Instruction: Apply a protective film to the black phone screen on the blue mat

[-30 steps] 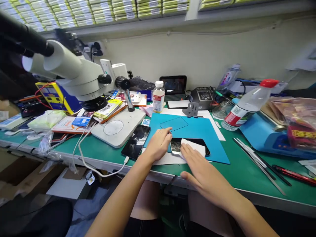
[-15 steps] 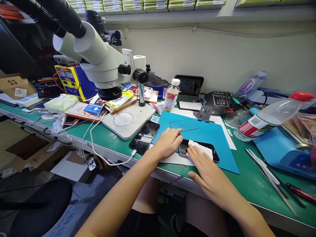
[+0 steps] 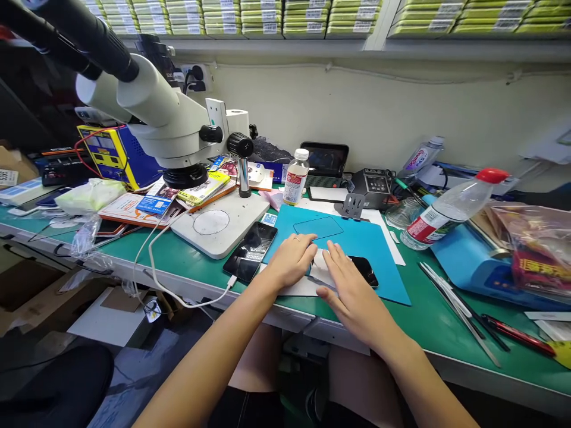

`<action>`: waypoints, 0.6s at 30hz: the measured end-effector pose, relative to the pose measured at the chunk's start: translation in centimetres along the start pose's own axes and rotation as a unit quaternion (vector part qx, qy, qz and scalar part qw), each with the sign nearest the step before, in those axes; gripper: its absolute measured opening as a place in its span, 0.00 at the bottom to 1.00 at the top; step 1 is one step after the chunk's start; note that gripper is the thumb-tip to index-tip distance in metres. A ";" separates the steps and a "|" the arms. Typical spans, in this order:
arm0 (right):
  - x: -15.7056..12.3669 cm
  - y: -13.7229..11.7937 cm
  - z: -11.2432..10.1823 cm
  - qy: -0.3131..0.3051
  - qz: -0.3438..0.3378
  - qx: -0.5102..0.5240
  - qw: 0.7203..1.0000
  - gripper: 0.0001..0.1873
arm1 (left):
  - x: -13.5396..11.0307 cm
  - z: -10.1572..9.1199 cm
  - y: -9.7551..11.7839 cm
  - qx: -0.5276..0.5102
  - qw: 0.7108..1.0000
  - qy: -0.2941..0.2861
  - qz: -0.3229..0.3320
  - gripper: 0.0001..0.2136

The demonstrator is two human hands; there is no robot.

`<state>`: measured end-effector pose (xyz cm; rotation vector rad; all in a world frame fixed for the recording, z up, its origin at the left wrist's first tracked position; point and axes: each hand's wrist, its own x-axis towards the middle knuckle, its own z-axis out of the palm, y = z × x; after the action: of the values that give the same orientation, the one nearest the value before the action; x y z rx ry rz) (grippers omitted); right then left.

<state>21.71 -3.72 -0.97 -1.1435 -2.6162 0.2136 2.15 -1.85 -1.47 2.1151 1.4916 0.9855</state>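
Note:
A black smartphone lies face up on a blue mat, its left part covered by a white wipe and my hands. My left hand, wearing a ring, has its fingers closed at the phone's left end; the exact grip is partly hidden. Outstretched fingers of my right hand lie flat on the wipe, with the thumb apart. Behind the hands, a thin dark rectangular outline shows on the mat. To the left rests another phone with a white cable plugged in.
A microscope stands at the left on its pale base. Bottles stand behind the mat, including a tilted red-capped bottle at right. Tweezers and a red pen-like tool lie at the right edge.
My right hand has slid the wipe leftward along the phone, toward my left hand, baring more of its right end. My left hand stays at the left end. The camera view has shifted.

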 end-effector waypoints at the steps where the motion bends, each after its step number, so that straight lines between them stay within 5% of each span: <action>1: 0.4 -0.2 0.1 -0.004 0.015 -0.004 1.000 0.46 | 0.0 0.0 0.0 -0.011 1.000 0.008 -0.006 0.21; 6: 3.4 -1.3 1.2 -0.052 0.077 -0.034 0.995 0.54 | -0.2 0.1 -0.2 -0.065 0.996 0.050 -0.030 0.24; 14: 0.5 -0.6 0.7 -0.089 0.006 -0.041 0.995 0.51 | -0.2 0.4 -0.2 -0.066 0.995 0.062 -0.028 0.24; 18: 2.3 -0.2 0.5 -0.107 0.017 -0.010 0.994 0.52 | -0.2 0.4 -0.4 -0.071 0.995 0.061 -0.025 0.25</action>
<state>19.96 -2.21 -0.92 -1.2346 -2.7909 0.3336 2.17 -1.87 -2.10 1.9403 1.4753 1.1846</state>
